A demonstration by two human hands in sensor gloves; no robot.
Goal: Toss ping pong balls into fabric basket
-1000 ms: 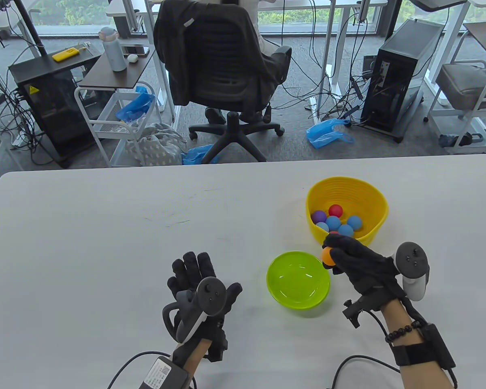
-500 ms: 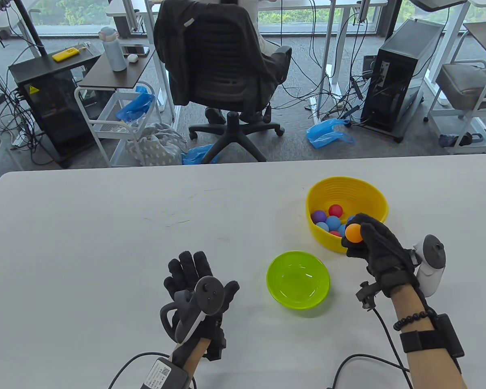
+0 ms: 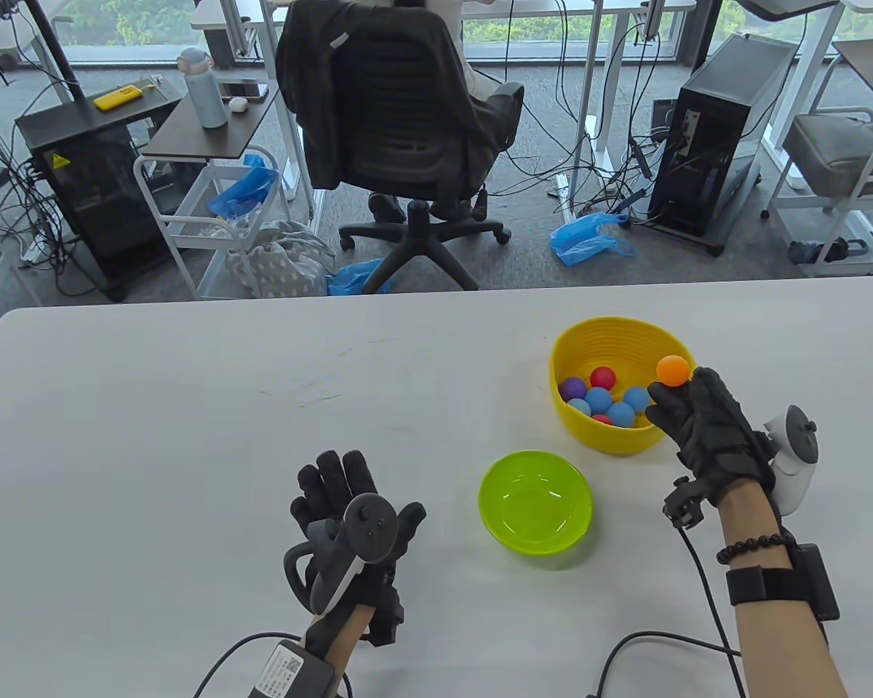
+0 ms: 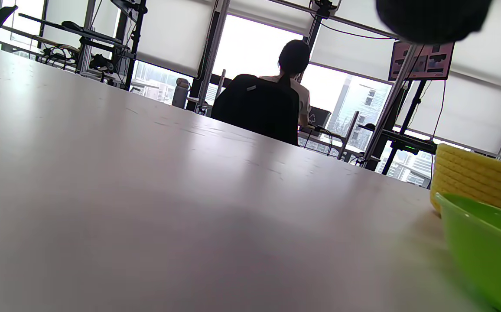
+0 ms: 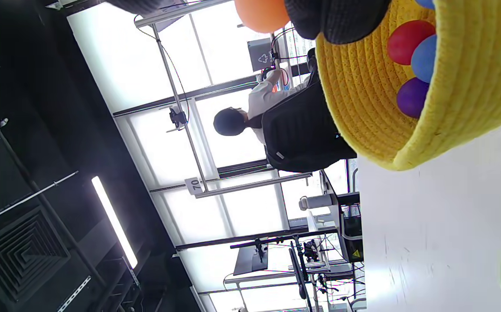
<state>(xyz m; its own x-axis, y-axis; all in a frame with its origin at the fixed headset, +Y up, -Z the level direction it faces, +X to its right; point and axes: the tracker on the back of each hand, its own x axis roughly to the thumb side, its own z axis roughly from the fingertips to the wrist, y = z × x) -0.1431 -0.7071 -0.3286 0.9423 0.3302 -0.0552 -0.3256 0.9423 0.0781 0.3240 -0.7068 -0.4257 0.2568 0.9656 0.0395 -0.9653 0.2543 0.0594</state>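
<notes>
Basket was yellow, ribbed; balls inside blue, red, purple. Ball at my fingertips orange. Bowl lime green. My gloves black. Table white.

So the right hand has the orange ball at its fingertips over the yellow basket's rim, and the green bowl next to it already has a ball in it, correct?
Not quite. The green bowl is empty in the table view; the other balls lie in the yellow basket. The rest holds: the right hand has the orange ball at its fingertips over the basket's rim.
</notes>
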